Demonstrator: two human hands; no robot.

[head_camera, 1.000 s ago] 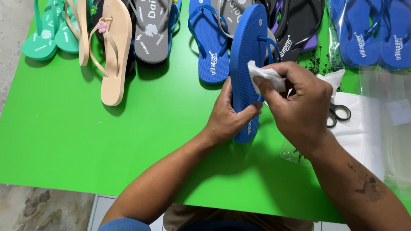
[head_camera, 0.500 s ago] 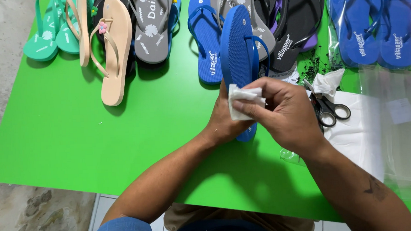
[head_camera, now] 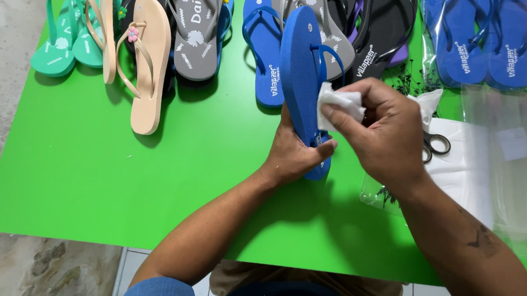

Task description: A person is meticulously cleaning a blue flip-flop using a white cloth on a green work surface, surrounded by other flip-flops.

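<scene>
A blue flip-flop point(head_camera: 303, 81) stands on edge above the green table point(head_camera: 99, 173), sole side turned to the person's left and its blue strap showing on the right. The left hand point(head_camera: 293, 155) grips it at the heel end, fingers wrapped behind the sole and the thumb pressed across the near edge. The right hand point(head_camera: 387, 134) holds a small folded white cloth point(head_camera: 338, 106) against the flip-flop just beside the strap, thumb and fingertips pinched together on the cloth, the other fingers curled in.

Just behind the held flip-flop, a second blue flip-flop point(head_camera: 262, 53) lies flat on the table with its strap up. Beside that lies a grey pair point(head_camera: 323, 21), and further right a black pair point(head_camera: 385, 24) with a purple edge showing under it (how many are stacked there cannot be told). Toward the left lie a grey flip-flop with white daisies point(head_camera: 199, 32), a beige flip-flop point(head_camera: 150, 70) tilted on its side with a small flower on its strap, and a green pair point(head_camera: 63, 41) at the far corner.

To the right of the right hand, scissors point(head_camera: 435, 145) with black handles rest on a white sheet point(head_camera: 466, 169). A blue pair in a clear bag point(head_camera: 483, 32) lies at the far right, and clear plastic bags point(head_camera: 512, 155) lie near it.
</scene>
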